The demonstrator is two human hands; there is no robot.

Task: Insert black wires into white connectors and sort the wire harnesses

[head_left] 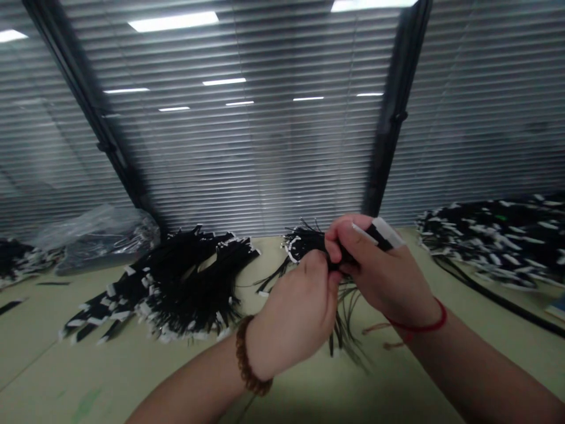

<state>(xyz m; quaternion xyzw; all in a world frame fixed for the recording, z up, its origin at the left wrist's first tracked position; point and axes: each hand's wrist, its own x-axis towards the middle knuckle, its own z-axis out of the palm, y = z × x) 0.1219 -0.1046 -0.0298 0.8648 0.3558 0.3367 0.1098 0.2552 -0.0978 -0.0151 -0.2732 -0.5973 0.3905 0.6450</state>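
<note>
My right hand (391,282), with a red string round its wrist, is closed on a black strip (383,237) that has a white end poking out above the thumb. My left hand (293,318), with a brown beaded bracelet, is closed against it. Both sets of fingers meet at a dark part of the strip, and the left fingertips are mostly hidden. Thin dark cords (346,330) hang or lie just below the hands; whether they join the strip I cannot tell. Behind the hands lies a small bundle of black strips with white tips (304,238).
A large pile of black strips with white ends (189,288) lies left of my hands. Further left is a clear plastic bag (110,235). At the right sit another pile (498,241) and a black cable (498,300). Window blinds (265,147) rise behind the pale table (176,377).
</note>
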